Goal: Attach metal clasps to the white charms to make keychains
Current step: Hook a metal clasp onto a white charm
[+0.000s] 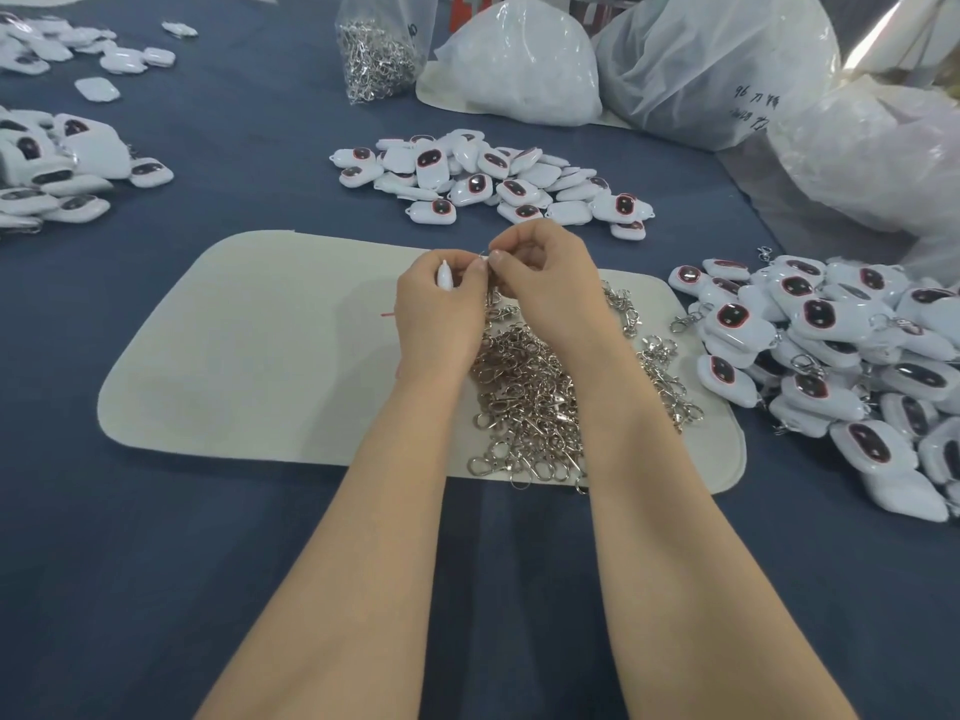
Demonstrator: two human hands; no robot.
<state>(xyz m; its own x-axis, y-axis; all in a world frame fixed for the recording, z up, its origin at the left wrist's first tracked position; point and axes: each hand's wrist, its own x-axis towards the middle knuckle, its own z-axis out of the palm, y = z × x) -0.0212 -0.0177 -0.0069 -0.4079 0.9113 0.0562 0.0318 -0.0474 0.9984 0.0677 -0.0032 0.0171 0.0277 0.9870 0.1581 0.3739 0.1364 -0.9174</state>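
Note:
My left hand (pixel 439 309) grips a white charm (pixel 445 275) edge-on above the cream mat (pixel 249 356). Close against it, my right hand (pixel 545 283) pinches a thin metal clasp ring (pixel 484 257) at the charm's top. The two hands meet fingertip to fingertip, and most of the clasp is hidden behind the fingers. Under my wrists a heap of loose metal clasps (pixel 530 397) lies on the mat. A pile of white charms with dark red-rimmed faces (pixel 493 181) sits just beyond the mat.
Charms with clasps hanging from them are heaped at the right (pixel 841 366). More white charms lie at the far left (pixel 57 168). A clear bag of clasps (pixel 376 54) and big plastic bags (pixel 701 65) stand at the back on the blue cloth (pixel 234 589).

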